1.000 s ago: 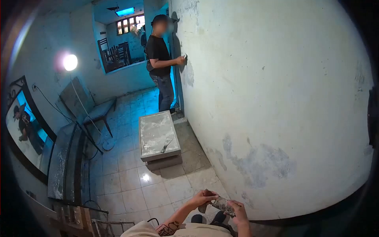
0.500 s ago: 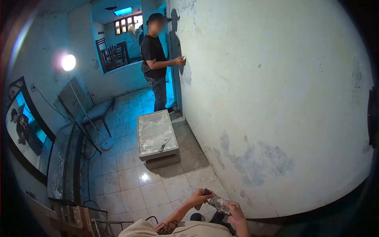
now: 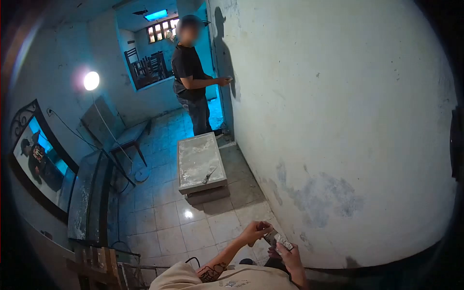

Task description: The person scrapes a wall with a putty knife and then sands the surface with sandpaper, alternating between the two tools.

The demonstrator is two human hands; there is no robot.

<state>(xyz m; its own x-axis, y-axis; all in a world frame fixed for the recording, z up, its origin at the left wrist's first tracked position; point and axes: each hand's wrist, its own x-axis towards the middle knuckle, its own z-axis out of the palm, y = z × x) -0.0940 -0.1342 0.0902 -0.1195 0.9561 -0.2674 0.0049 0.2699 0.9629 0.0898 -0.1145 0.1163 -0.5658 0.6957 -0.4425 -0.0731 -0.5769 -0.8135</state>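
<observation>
In front of my body, my two hands meet around a flat, grey piece with white crusted patches (image 3: 283,241); its exact kind I cannot make out. My left hand (image 3: 255,233) is closed, fingers pinched at the piece's left end. On the opposite end my right hand (image 3: 291,257) is closed, with the thumb along the piece and the fingers partly hidden beneath it. The low wall beside my hands has a grey, peeled patch (image 3: 331,199).
A low, dusty table (image 3: 199,157) stands ahead, with a small tool (image 3: 209,175) on it. Beyond it a co-worker (image 3: 191,82) holds a hand against the wall (image 3: 338,96). At left are a lamp (image 3: 91,80), a chair (image 3: 129,135) and a framed mirror (image 3: 41,157).
My hands have shifted slightly right and up in view, and the piece between them has turned. The camera has tilted a little. The co-worker's hand has moved slightly along the wall.
</observation>
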